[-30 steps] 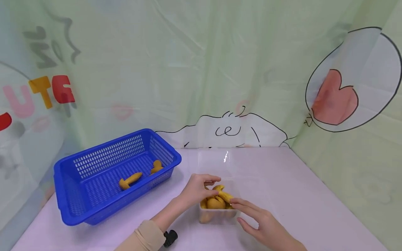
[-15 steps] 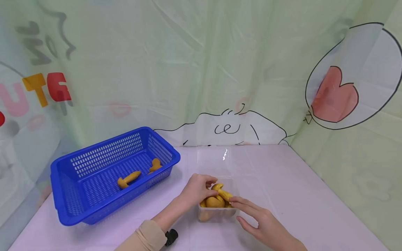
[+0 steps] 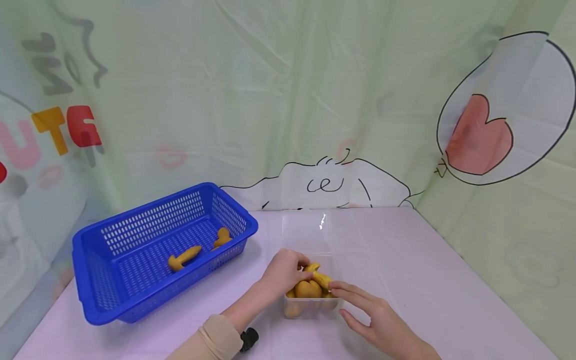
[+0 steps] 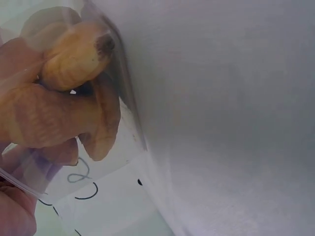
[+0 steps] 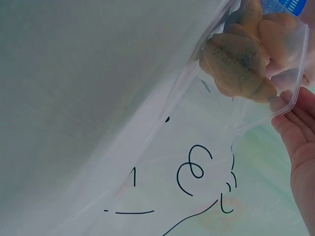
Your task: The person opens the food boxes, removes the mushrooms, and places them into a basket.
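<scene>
1. Since the earlier frames the left hand [image 3: 284,273] has sunk lower over the clear container [image 3: 311,306]; its fingers, formerly spread above the pile, are now curled down on the topmost yellow piece [image 3: 318,276].
2. Left hand: fingers and thumb pinch the near-left end of that piece, which lies on top of the heap inside the container. Its long axis runs from the left fingers toward the right fingertips.
3. Right hand [image 3: 375,320]: fingers straight and relaxed, grasping nothing; the fingertips rest at the container's right rim, touching or just beside the far end of the same piece.
4. Nearer hand: the left, already on the piece; the right only steadies the side.
5. Blue basket [image 3: 96,280]: stands on the desk [image 3: 441,300] to the left, well apart from the container, and holds two similar yellow pieces [image 3: 184,257].
</scene>
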`<state>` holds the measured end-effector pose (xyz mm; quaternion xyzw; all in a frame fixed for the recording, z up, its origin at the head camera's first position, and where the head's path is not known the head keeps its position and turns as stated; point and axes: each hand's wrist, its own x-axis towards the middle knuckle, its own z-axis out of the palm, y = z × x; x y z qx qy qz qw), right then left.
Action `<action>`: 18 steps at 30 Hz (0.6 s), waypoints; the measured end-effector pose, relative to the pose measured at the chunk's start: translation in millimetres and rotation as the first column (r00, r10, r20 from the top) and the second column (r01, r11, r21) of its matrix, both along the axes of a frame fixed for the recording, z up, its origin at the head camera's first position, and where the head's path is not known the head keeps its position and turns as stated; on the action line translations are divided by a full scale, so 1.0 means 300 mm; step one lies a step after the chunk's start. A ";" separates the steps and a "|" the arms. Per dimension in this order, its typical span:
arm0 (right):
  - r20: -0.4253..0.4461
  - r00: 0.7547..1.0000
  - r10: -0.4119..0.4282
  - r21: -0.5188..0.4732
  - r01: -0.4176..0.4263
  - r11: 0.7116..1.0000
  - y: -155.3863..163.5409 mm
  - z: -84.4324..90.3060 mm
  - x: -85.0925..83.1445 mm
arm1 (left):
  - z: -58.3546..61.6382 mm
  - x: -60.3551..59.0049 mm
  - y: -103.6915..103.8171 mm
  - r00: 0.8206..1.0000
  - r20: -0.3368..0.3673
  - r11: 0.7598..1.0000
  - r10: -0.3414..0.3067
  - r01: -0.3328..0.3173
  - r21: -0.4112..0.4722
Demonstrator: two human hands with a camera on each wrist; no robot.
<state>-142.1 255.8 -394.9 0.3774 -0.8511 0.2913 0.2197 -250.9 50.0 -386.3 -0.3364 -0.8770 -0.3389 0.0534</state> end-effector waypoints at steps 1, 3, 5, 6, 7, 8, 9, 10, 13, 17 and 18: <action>-0.006 1.000 0.004 -0.002 -0.004 1.000 0.000 0.001 0.000 | -0.001 0.001 0.000 1.000 0.001 1.000 0.001 -0.001 0.007; -0.008 1.000 0.010 -0.008 -0.010 1.000 -0.001 0.002 -0.001 | -0.006 0.002 0.000 1.000 0.001 1.000 0.006 -0.006 0.024; -0.008 1.000 0.011 -0.012 -0.011 1.000 0.001 0.003 -0.001 | -0.010 0.003 0.001 1.000 0.003 0.999 0.012 -0.012 0.041; -0.010 1.000 0.010 -0.013 -0.010 1.000 0.002 0.003 -0.001 | -0.012 0.003 0.001 1.000 -0.001 0.999 0.014 -0.014 0.052; -0.010 1.000 0.010 -0.015 -0.010 1.000 0.002 0.003 -0.001 | -0.014 0.004 0.000 1.000 0.002 0.998 0.019 -0.019 0.065; -0.008 1.000 0.008 -0.017 -0.008 1.000 0.002 0.003 -0.001 | -0.016 0.006 0.000 1.000 0.002 0.997 0.023 -0.023 0.079; -0.015 1.000 0.008 -0.020 -0.008 1.000 0.002 0.003 -0.002 | -0.018 0.007 -0.001 1.000 -0.001 0.995 0.029 -0.029 0.091; -0.015 1.000 -0.001 -0.023 0.000 1.000 0.002 0.003 -0.001 | -0.020 0.009 -0.001 0.999 -0.008 0.994 0.035 -0.034 0.104; -0.018 1.000 -0.022 -0.033 0.021 0.999 0.002 0.003 0.000 | -0.026 0.012 -0.002 0.998 -0.026 0.988 0.051 -0.047 0.144; -0.020 0.999 -0.037 -0.038 0.036 0.999 0.005 0.003 0.001 | -0.031 0.015 -0.003 0.998 -0.036 0.980 0.057 -0.049 0.195; -0.021 0.999 -0.035 -0.038 0.034 0.999 0.006 0.002 0.001 | -0.031 0.017 -0.004 0.998 -0.030 0.977 0.058 -0.051 0.207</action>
